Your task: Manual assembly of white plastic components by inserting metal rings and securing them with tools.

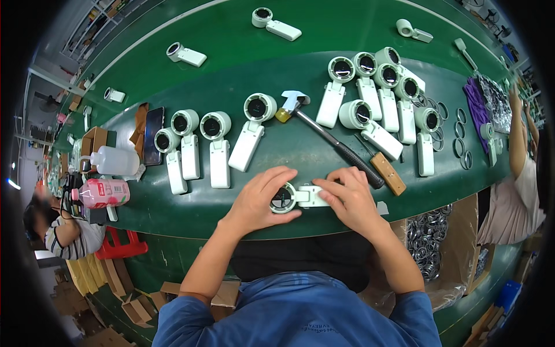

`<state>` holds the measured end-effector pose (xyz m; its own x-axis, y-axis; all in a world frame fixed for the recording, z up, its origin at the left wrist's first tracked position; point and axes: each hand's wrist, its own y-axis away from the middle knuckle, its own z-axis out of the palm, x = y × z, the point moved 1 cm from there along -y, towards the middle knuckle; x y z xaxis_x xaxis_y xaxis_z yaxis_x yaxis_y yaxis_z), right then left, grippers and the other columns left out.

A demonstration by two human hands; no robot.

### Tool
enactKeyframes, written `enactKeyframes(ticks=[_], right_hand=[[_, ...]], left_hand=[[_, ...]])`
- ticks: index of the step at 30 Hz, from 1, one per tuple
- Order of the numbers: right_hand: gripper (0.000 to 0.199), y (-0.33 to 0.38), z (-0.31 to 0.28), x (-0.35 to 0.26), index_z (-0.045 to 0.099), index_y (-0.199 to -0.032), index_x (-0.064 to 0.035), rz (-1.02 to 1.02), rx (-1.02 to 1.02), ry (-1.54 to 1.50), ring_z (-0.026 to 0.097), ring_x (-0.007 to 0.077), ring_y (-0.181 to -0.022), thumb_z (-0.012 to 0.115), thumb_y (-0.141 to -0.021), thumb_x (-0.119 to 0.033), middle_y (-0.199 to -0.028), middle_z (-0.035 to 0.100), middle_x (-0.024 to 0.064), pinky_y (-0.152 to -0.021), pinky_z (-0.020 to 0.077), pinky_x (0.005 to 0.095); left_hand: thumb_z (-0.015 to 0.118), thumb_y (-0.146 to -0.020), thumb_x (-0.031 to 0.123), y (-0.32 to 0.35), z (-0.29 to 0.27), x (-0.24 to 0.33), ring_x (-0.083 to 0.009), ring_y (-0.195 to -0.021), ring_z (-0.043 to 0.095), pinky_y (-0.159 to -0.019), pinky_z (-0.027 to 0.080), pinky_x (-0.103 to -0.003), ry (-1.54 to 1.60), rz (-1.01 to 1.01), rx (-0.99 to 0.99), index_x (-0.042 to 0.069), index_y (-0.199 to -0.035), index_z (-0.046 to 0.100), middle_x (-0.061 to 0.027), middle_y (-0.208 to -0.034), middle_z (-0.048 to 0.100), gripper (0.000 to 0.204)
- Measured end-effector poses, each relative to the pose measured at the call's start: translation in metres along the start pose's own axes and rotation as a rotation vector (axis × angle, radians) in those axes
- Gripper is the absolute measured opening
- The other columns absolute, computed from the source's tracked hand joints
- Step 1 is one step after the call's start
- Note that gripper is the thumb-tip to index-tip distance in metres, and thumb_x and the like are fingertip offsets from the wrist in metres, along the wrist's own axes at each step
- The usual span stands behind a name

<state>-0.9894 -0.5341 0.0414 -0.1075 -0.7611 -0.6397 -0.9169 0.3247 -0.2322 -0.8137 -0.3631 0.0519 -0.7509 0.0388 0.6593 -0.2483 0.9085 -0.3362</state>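
Observation:
A pale mint handheld fan (312, 196) lies sideways on the green bench near its front edge, between my hands. My left hand (257, 199) curls round its round head, thumb below and fingers above. My right hand (351, 199) closes on the handle end, with thumb and fingertips on it. Just beyond stands a row of similar fans, the nearest a single fan (247, 144). A hammer (332, 139) with a black grip lies past my right hand. Beside it is a screwdriver-like tool with a wooden handle (388, 173).
Several fans (387, 110) cluster at the right, near loose metal rings (459, 132). A box of rings (428, 243) sits below the bench edge. A clear bottle (114, 160), a pink bottle (107, 192) and a phone (153, 136) are at left. Other people are on both sides.

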Motion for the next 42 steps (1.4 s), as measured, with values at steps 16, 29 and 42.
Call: enactKeyframes(ticks=[16,29,42], right_hand=[[0.014,-0.044,0.028,0.008,0.069,-0.100,-0.0094,-0.150,0.100,0.304,0.056,0.0251,-0.097,0.070,-0.087,-0.014,-0.098,0.059,0.0047,-0.080,0.0414,0.0387],[0.020,-0.080,-0.005,0.014,0.063,-0.112,-0.0026,0.074,0.089,0.393,0.063,0.0347,-0.091,0.062,-0.095,-0.011,-0.097,0.065,0.0152,-0.080,0.0497,0.0468],[0.055,-0.017,-0.040,-0.078,0.049,-0.148,-0.0053,0.061,-0.085,0.188,0.062,0.0385,-0.068,0.056,-0.094,0.003,-0.084,0.060,0.0195,-0.061,0.0492,0.0452]], left_hand=[[0.085,-0.074,0.015,-0.002,0.003,-0.013,-0.0348,-0.099,0.066,-0.085,0.054,-0.041,0.012,-0.103,0.114,0.005,-0.138,0.051,-0.0148,-0.109,0.065,0.072],[0.085,-0.075,0.016,0.005,0.009,-0.027,-0.0344,-0.102,0.066,-0.090,0.054,-0.041,0.023,-0.061,0.207,0.004,-0.132,0.054,-0.0153,-0.112,0.065,0.067],[0.090,-0.071,0.010,0.010,0.021,-0.042,-0.0413,-0.103,0.064,-0.087,0.054,-0.047,0.055,0.098,0.276,0.007,-0.129,0.039,-0.0212,-0.119,0.060,0.077]])
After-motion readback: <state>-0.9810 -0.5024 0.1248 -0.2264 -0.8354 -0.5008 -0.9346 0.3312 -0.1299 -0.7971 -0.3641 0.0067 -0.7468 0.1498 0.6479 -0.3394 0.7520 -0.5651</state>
